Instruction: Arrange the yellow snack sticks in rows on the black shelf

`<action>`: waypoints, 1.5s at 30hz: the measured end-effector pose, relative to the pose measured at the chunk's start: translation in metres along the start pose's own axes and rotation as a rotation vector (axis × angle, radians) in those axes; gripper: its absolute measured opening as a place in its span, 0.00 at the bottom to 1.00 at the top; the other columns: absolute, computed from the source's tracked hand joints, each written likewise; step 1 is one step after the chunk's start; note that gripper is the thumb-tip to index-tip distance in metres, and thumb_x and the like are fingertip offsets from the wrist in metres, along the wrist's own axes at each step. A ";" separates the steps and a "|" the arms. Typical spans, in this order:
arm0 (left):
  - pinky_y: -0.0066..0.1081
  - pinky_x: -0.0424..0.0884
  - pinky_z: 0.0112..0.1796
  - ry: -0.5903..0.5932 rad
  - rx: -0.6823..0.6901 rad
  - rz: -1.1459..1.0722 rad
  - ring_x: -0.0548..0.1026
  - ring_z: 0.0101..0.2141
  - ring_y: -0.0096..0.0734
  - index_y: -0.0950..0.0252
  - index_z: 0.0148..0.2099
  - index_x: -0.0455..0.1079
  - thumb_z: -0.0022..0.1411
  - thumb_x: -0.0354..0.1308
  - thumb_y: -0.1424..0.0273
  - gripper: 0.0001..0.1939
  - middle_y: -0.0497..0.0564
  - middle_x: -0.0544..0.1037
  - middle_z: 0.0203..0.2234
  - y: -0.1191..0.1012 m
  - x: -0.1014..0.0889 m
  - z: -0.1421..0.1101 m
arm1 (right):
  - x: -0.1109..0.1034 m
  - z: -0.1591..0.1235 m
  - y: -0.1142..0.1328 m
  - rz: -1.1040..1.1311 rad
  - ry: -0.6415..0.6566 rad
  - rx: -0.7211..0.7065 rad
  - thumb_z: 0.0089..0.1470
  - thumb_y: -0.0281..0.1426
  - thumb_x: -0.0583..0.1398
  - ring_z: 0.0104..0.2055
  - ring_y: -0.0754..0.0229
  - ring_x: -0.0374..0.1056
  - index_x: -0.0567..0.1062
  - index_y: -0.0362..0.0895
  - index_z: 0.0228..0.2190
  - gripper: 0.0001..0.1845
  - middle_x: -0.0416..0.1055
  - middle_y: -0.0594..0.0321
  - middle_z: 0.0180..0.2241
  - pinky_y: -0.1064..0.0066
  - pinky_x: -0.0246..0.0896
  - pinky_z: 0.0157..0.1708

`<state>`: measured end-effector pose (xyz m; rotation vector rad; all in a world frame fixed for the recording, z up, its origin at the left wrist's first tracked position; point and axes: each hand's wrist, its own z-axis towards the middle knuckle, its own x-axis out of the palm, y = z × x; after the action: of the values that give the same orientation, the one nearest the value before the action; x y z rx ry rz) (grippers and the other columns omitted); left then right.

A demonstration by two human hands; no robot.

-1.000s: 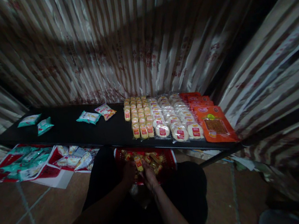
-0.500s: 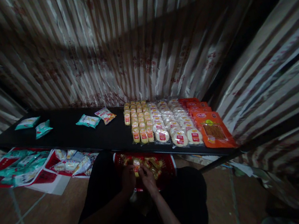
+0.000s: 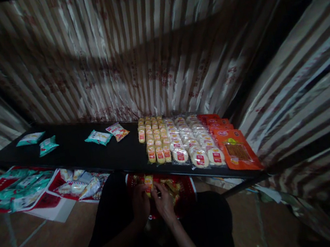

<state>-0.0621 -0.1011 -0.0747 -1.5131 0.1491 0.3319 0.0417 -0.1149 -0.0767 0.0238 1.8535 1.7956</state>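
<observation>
A: Live at the table (image 3: 62,150), what's going on?

B: Red basket (image 3: 191,194) just below its edge; left hand (image 3: 140,206) and right hand (image 3: 164,203) close together over it, fingers (image 3: 156,189) clamped on a yellow packet (image 3: 148,183).

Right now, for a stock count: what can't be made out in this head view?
Head view, packet: the left hand and right hand hide its lower end.
Head view, red tray: the hands hide part of its contents; the table edge cuts off its far side.
Head view, floor packets: too small and dim to read.
</observation>
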 end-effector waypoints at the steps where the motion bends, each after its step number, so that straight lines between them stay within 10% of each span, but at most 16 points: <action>1: 0.39 0.65 0.50 -0.004 0.037 -0.001 0.72 0.43 0.37 0.63 0.32 0.70 0.52 0.47 0.77 0.11 0.54 0.75 0.38 -0.002 -0.002 0.000 | -0.001 0.000 0.004 -0.011 0.005 -0.012 0.47 0.37 0.56 0.35 0.55 0.69 0.78 0.48 0.39 0.17 0.74 0.57 0.35 0.65 0.63 0.38; 10: 0.39 0.63 0.52 -0.057 0.225 -0.002 0.69 0.45 0.37 0.63 0.39 0.68 0.55 0.46 0.74 0.12 0.55 0.72 0.41 -0.021 -0.010 0.016 | -0.003 0.017 0.042 0.009 -0.004 -0.138 0.50 0.38 0.57 0.40 0.53 0.68 0.77 0.48 0.40 0.16 0.73 0.57 0.37 0.65 0.60 0.43; 22: 0.36 0.65 0.51 -0.108 0.153 0.005 0.69 0.45 0.35 0.65 0.37 0.69 0.52 0.45 0.80 0.15 0.55 0.71 0.42 -0.048 -0.015 0.059 | 0.017 0.048 0.070 -0.020 -0.057 -0.215 0.52 0.34 0.54 0.43 0.55 0.67 0.73 0.42 0.44 0.18 0.73 0.53 0.42 0.65 0.59 0.46; 45: 0.40 0.65 0.52 -0.072 0.162 -0.121 0.70 0.46 0.33 0.65 0.41 0.70 0.54 0.47 0.78 0.14 0.55 0.70 0.44 -0.024 -0.005 0.108 | 0.049 0.077 0.070 -0.230 -0.105 -0.338 0.54 0.28 0.48 0.48 0.53 0.63 0.70 0.37 0.48 0.22 0.70 0.49 0.44 0.59 0.58 0.50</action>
<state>-0.0707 0.0047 -0.0437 -1.3417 0.0262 0.2705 0.0055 -0.0180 -0.0258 -0.2079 1.3998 1.8797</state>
